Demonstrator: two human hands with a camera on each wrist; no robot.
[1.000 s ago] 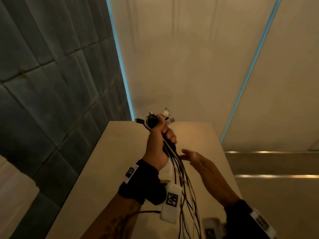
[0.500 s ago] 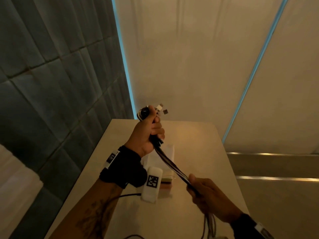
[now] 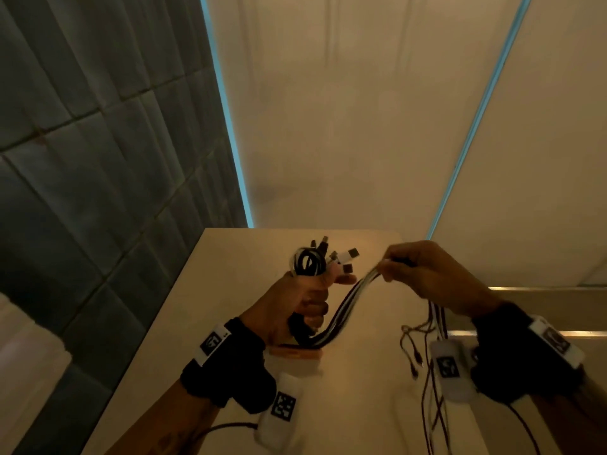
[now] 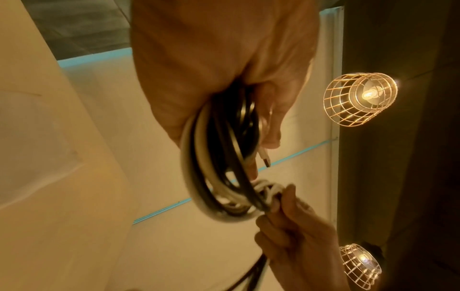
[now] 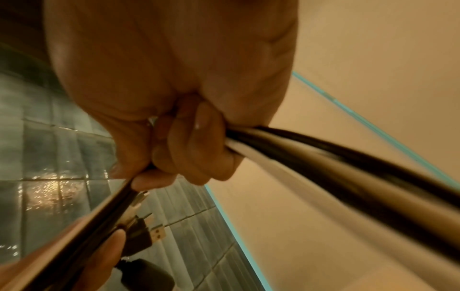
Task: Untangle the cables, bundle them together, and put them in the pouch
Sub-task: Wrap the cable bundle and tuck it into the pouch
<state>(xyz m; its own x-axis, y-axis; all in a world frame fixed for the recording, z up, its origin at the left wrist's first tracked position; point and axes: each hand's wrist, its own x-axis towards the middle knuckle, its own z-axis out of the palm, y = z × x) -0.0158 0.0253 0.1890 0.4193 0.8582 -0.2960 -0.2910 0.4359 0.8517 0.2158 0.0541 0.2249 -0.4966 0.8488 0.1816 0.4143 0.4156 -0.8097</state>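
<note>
My left hand grips a folded bunch of black and white cables; its loops and several USB plugs stick out above the fist. The cables leave the fist below, curve up and right, and run into my right hand, which holds them in curled fingers. Past the right hand the loose ends hang down over the table. The left wrist view shows the cable loop under my palm and the right fingers on it. The right wrist view shows the cables running through my fist. A pale pouch lies under my left hand.
A beige table stands against a beige wall with blue light strips; dark tiles are on the left. Its right edge drops off beside my right wrist. Two caged lamps show in the left wrist view.
My right hand has gone from gripping the cables low and near me to up and away, level with the left fist, carrying the cables into a bend. The left hand dropped slightly.
</note>
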